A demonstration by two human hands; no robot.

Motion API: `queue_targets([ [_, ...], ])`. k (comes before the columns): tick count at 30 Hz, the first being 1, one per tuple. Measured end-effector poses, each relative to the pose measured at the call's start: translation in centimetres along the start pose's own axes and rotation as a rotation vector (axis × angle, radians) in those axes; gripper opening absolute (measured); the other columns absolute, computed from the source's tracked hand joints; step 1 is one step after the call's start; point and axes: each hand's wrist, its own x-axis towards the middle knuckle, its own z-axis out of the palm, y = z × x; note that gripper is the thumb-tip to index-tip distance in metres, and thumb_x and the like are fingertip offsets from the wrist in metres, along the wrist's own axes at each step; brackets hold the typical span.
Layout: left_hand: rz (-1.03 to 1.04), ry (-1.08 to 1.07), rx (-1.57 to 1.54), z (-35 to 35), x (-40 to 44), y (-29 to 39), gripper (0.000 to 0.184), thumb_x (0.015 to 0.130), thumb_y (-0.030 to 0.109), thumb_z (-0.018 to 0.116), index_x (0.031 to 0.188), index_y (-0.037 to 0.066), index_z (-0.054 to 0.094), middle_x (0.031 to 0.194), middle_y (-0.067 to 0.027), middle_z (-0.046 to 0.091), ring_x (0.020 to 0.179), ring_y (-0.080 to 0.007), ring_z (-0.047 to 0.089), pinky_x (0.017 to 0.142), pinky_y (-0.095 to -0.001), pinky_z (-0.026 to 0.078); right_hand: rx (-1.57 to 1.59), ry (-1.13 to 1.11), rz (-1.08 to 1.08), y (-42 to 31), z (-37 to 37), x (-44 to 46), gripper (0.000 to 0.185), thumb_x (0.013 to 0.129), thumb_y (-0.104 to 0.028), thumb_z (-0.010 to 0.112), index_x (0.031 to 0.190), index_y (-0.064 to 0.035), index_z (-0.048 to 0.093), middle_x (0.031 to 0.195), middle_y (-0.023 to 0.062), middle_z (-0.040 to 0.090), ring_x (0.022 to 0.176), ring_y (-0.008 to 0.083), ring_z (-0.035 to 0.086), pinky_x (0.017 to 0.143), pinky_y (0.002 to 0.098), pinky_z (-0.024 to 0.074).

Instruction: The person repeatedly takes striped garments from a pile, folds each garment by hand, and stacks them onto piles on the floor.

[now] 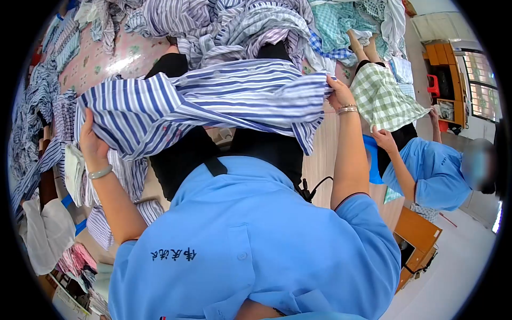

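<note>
The striped cloth (224, 101) is stretched across above the person's black trousers (266, 152); the left hand (95, 141) grips its left end, the fingers partly hidden behind it; the right hand (340, 95) pinches its right end between thumb and fingers; beyond the striped cloth, a heap of laundry (229, 24) lies on a pink floral sheet (130, 58); left of the striped cloth are more piled garments (32, 122); right of it, a co-worker (426, 170) in blue holds up a green checked cloth (381, 98) with both hands.
</note>
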Motion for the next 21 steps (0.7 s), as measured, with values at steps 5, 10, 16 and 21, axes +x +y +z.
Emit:
queue_targets([
  [5, 0.038, 0.071, 0.006, -0.4, 0.1, 0.0, 0.029, 0.091, 0.022, 0.051, 0.11, 0.0, 0.055, 0.109, -0.0086, 0.06, 0.098, -0.0203, 0.057, 0.087, -0.0353, 0.044, -0.006, 0.172, 0.121, -1.9, -1.2, -1.9, 0.027, 0.085, -0.025, 0.06, 0.102, -0.0041, 0.059, 0.091, 0.0054, 0.064, 0.084, 0.0169, 0.061, 0.082, 0.0338, 0.0471],
  [10, 0.062, 0.041, 0.022, 0.0, 1.0, 0.3, 0.029, 0.091, 0.022, 0.05, 0.108, -0.001, 0.055, 0.109, -0.0089, 0.06, 0.099, -0.0192, 0.057, 0.088, -0.0331, 0.043, 0.086, -0.093, 0.114, 0.2, -2.4, -5.0, 0.027, 0.089, -0.02, 0.054, 0.11, -0.0022, 0.055, 0.104, 0.0051, 0.061, 0.096, 0.0166, 0.058, 0.087, 0.0327, 0.0453],
  [16, 0.019, -0.044, 0.0, -0.7, 1.9, 0.4, 0.028, 0.092, 0.021, 0.049, 0.108, -0.001, 0.056, 0.109, -0.0086, 0.06, 0.099, -0.0184, 0.057, 0.088, -0.0319, 0.043, -0.03, 0.03, 0.198, 0.1, -3.6, -6.5, 0.026, 0.086, -0.018, 0.057, 0.108, -0.0032, 0.057, 0.104, 0.0027, 0.061, 0.095, 0.0143, 0.057, 0.084, 0.0302, 0.0442],
  [21, 0.078, -0.039, 0.0, -0.2, 2.4, 0.7, 0.027, 0.092, 0.02, 0.049, 0.108, -0.002, 0.055, 0.111, -0.0102, 0.059, 0.1, -0.0178, 0.056, 0.089, -0.0307, 0.042, -0.4, 0.031, 0.126, -9.5, -3.1, 2.2, 0.041, 0.08, -0.021, 0.062, 0.116, -0.0024, 0.052, 0.107, 0.0056, 0.06, 0.092, 0.0146, 0.057, 0.078, 0.0336, 0.0477],
])
